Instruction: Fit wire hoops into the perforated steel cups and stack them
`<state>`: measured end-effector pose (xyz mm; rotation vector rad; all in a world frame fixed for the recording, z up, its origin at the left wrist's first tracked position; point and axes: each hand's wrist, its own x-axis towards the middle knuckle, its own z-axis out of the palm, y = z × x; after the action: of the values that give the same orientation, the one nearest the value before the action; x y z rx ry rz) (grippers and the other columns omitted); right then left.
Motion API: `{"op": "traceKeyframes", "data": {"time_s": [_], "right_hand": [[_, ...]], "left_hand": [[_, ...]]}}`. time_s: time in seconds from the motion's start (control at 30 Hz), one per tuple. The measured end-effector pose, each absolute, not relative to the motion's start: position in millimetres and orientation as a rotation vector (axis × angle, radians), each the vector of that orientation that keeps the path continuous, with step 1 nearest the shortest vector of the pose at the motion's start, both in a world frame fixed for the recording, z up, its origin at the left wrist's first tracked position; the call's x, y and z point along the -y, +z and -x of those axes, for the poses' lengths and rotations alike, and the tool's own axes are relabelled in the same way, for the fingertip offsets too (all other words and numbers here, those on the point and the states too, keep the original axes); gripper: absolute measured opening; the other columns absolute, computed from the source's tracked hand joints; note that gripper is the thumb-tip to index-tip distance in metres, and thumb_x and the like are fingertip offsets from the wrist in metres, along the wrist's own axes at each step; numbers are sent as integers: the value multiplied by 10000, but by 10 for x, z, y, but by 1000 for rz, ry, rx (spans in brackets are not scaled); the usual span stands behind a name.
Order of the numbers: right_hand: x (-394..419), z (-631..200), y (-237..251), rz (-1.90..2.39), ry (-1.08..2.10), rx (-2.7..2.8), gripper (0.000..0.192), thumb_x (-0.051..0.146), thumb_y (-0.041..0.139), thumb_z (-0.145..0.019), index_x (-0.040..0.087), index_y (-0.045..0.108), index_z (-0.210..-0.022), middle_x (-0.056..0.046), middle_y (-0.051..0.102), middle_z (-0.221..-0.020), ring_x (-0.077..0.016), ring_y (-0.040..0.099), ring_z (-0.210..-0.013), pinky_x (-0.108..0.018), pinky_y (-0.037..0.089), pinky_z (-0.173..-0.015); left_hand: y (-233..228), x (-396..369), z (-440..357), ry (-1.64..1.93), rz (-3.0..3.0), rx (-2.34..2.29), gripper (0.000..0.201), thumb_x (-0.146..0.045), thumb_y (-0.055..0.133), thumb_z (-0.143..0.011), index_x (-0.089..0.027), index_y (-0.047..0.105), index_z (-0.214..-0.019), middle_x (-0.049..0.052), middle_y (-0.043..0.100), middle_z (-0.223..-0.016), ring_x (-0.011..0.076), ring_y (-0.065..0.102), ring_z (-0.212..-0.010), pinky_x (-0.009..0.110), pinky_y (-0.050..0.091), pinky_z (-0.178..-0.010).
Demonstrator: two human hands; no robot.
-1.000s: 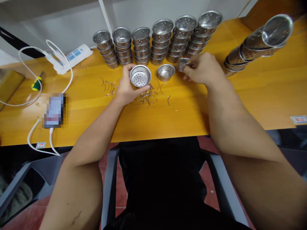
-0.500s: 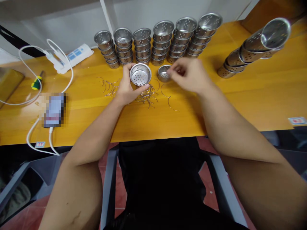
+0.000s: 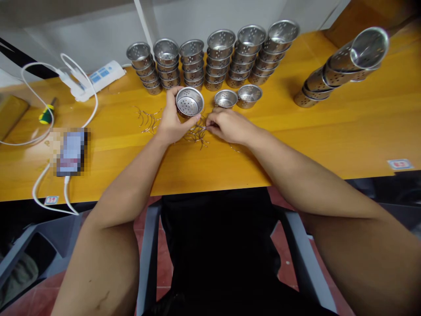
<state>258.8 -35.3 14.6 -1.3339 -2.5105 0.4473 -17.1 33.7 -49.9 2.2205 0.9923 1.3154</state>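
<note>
My left hand is wrapped round a perforated metal cup, thumb on the near side and fingers behind, its open top tipped toward me. My right hand pinches with its fingertips at the right edge of a pile of thin curved wires, seemingly on one of them. Just beyond the right hand, a small perforated cup stands upright on the table, its lower part hidden by the hand. A second cup stands to its right. More curved wires lie left of the left hand.
Several stacks of perforated cups line the wall, and a tall leaning stack stands at the right. On the left are a white power strip, a cabled phone and a screwdriver. The wooden table ends before my lap.
My right hand has moved left and nearer, from beside the small cup to the wire pile. The second cup, hidden behind it before, now shows. My left hand still holds its cup.
</note>
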Motion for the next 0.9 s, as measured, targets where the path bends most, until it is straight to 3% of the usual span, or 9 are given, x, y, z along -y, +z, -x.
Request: {"op": "traceKeyframes", "data": {"time_s": [0.13, 0.3, 0.47, 0.57, 0.77, 0.9], "right_hand": [[354, -2579, 114, 1331, 396, 2526, 145, 215, 682, -1185, 213, 826, -1208, -167, 825, -1299, -364, 784, -1149, -476, 592, -958], [342, -2599, 116, 1297, 420, 2518, 281, 163, 647, -1171, 203, 837, -1374, -187, 844, -1370, -406, 806, -1257, -525, 627, -1046], [323, -2620, 155, 1345, 372, 2553, 299, 162, 612, -1177, 216, 904, -1211, -185, 844, -1340, -429, 819, -1250, -565, 640, -1044], [305, -2641, 148, 1384, 377, 2530, 278, 152, 632, -1162, 215, 900, -1207, -182, 842, -1331, -424, 815, -1249, -561, 642, -1039], [298, -2732, 166, 1159, 472, 2399, 204, 241, 655, -1191, 244, 857, -1218, -181, 769, -1374, -408, 770, -1317, -581, 617, -1193], [298, -2813, 249, 1165, 508, 2333, 225, 442, 678, -1227, 311, 845, -1302, -171, 769, -1419, -439, 713, -1380, -642, 602, -1251]], "left_hand": [[-511, -342, 182, 1281, -2229, -1019, 957, -740, 924, -988, -297, 410, -1663, 184, 634, -1633, 431, 677, -1628, 651, 527, -1475], [-535, -363, 210, 1313, -2281, -997, 984, -798, 939, -978, -315, 431, -1668, 167, 661, -1627, 409, 715, -1583, 627, 558, -1460], [-564, -388, 227, 1311, -2300, -974, 1017, -803, 955, -964, -302, 432, -1678, 166, 665, -1626, 419, 700, -1606, 645, 526, -1486], [-565, -384, 218, 1312, -2304, -989, 1044, -813, 969, -943, -300, 432, -1678, 161, 661, -1628, 420, 695, -1613, 646, 530, -1477], [-490, -321, 206, 1276, -2286, -1017, 1092, -830, 1037, -868, -310, 514, -1674, 159, 674, -1663, 428, 704, -1596, 651, 561, -1448], [-461, -314, 213, 1317, -2290, -1063, 1097, -929, 1069, -746, -333, 644, -1564, 128, 727, -1546, 436, 739, -1523, 668, 598, -1403]]}}
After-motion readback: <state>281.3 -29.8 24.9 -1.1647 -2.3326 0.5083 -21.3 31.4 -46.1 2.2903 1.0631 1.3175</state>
